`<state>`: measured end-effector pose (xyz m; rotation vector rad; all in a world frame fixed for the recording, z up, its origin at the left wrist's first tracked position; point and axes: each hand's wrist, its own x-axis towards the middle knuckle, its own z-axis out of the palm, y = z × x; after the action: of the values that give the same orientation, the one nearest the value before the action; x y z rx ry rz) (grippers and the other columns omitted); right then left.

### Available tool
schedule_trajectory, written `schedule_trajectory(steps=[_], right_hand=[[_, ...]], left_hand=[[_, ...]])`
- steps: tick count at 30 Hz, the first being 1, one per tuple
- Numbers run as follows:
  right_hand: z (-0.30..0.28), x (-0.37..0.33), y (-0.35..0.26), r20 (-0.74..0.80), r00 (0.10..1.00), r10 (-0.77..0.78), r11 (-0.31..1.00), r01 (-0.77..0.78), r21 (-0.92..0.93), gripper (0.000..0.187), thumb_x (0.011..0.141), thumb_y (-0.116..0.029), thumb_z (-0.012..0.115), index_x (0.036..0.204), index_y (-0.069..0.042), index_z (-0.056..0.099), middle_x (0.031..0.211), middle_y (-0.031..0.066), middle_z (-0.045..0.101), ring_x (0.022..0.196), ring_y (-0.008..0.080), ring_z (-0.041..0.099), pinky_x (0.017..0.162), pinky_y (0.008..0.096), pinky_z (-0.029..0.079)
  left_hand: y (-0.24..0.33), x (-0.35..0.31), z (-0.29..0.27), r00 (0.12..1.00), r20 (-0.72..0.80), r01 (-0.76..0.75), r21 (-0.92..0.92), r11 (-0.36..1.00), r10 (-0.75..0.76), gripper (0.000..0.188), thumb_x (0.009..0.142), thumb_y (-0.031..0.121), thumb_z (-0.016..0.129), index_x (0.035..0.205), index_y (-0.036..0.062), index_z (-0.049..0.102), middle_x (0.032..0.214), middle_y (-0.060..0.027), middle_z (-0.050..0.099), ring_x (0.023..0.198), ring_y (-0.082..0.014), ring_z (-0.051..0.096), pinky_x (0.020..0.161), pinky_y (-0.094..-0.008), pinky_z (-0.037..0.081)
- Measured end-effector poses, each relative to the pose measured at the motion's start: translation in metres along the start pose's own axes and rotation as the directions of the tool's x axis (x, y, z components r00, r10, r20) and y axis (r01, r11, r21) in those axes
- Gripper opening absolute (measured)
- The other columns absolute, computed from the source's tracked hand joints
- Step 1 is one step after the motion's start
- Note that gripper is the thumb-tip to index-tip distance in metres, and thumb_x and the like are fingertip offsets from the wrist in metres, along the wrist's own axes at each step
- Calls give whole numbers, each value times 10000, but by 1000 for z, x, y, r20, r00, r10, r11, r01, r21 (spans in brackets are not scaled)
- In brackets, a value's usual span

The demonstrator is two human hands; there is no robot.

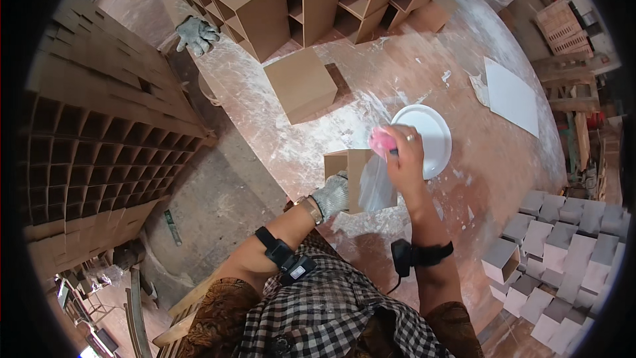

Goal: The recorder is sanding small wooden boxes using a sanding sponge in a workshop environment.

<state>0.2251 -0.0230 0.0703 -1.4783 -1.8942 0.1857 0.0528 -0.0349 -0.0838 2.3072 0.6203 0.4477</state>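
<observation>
Evidently, the left hand, in a grey knitted glove, was at the open side of a brown cardboard box near the front edge of the table; its fingertips were hidden, so I could not tell whether they were pinching the wall. The bare right hand was closed around a blurred pink object, just above the box's right face, which bore a whitish wet-looking coat. Beside that hand lay a round white dish, partly covered by it.

Farther back on the table stood another brown box, near a stack of open-fronted boxes. A loose grey glove lay at the table's left edge, and a white sheet lay to the right.
</observation>
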Motion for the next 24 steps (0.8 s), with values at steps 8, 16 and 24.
schedule_trajectory(steps=[8,16,24], right_hand=[[-16,-65,-57,166,978,-127,986,107,126,388,624,-59,557,1004,-96,623,951,96,597,857,288,541,736,409,411],[4,-26,-35,101,992,-74,996,78,-40,373,634,-62,547,996,-99,628,923,79,588,816,294,527,754,413,381],[5,-7,-46,66,998,-15,1000,16,-9,389,647,-71,538,1026,-108,614,914,85,584,852,276,526,750,407,373]], left_hand=[[18,12,-32,921,348,182,15,983,-175,462,720,363,636,1089,89,584,1008,-164,606,909,-315,587,798,-389,474],[12,11,-20,947,301,194,-255,947,-113,492,747,397,617,1150,121,558,1066,-162,597,961,-318,575,813,-382,470],[10,16,-10,954,247,286,-568,772,-172,392,823,270,580,1171,98,532,1108,-126,579,989,-242,564,839,-347,460]])
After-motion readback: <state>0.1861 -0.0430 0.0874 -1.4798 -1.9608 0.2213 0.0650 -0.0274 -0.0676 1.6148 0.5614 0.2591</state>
